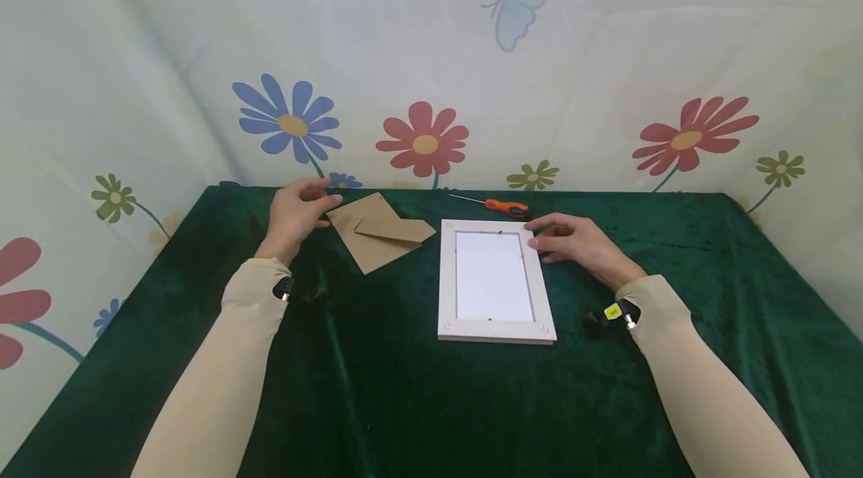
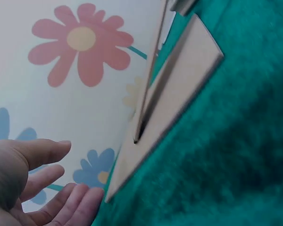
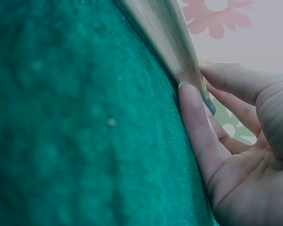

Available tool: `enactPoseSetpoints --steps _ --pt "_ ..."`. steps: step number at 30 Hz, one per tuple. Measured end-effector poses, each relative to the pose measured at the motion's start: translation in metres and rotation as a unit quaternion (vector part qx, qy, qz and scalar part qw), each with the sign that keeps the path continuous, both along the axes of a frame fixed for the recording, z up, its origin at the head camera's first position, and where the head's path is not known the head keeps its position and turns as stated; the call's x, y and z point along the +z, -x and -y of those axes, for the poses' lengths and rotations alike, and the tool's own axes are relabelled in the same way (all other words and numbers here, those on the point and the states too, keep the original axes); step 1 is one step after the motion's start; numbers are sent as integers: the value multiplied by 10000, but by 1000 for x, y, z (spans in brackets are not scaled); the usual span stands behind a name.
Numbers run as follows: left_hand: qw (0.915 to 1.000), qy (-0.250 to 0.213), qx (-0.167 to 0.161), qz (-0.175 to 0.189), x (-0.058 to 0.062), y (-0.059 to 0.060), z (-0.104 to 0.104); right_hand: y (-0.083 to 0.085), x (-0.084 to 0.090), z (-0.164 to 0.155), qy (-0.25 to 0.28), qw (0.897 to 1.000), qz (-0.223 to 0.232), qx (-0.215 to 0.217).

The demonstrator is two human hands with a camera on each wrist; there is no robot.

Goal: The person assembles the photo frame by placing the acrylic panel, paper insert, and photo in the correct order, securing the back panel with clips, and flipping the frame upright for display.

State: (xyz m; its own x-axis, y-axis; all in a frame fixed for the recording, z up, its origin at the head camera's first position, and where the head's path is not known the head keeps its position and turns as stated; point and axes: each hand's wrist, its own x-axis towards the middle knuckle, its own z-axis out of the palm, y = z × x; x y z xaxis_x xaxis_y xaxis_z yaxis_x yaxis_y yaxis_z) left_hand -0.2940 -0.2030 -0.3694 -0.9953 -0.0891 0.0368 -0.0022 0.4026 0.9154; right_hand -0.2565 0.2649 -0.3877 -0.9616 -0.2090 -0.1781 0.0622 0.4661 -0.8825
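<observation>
- White picture frame (image 1: 495,279) lies flat at frame centre, long axis running top to bottom.
- Right hand (image 1: 573,242) touches its upper right edge, fingers relaxed, gripping nothing.
- Left hand (image 1: 297,210), upper left, hovers loose beside the brown backing board (image 1: 377,234), holding nothing.

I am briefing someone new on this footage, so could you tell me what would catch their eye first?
A white picture frame lies flat in the middle of the dark green velvet tablecloth, with the right hand touching its far right edge. Left of it lies a brown cardboard backing with a stand flap, the left hand at its far corner. An orange-handled screwdriver lies behind the frame.
</observation>
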Motion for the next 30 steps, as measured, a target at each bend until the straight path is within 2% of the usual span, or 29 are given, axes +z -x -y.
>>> enactPoseSetpoints --steps 8,16,23,30 --pt "9992 108 44 374 -11 4 6 -1 0 1 -64 10000 -3 -67" --pt "9979 322 176 524 -20 6 9 0 0 2 -58 9999 -6 -105" --pt "9970 512 71 576 -21 3 10 0 1 2 -90 9999 9 -80" --pt "9932 976 -18 631 -18 4 8 0 1 1 -104 9999 8 -71"
